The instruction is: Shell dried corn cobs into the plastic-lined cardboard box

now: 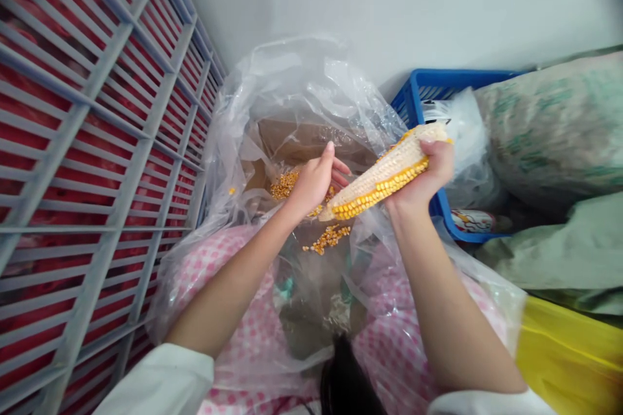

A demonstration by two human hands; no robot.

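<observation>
Both holding up a long, tapered corn cob with yellow kernels and a bare whitish strip (377, 181) and showing the left hand (314, 178) beside its thin end. Curling the right hand (431, 172) snugly around the fat end, with the thumb pressing on top. Holding the left hand loosely open, with the thumb up and the fingers stretched out, showing nothing in its grip. Not being able to tell about any touch between the left fingers and the cob. Pointing the thin tip down and left, over a big, clear, crinkly plastic bag (302, 71). Showing small, loose, yellow kernels (283, 185) in the bag, some behind the left hand and some just below the tip. Spreading the bag over pink-and-white checked cloth (243, 337). Wearing white sleeves (160, 379). Sitting beside a tall, grey, slatted plastic crate (95, 81) on the left, and having a blue plastic basket (415, 97) and a big pale sack with green marks (559, 120) on the right.
</observation>
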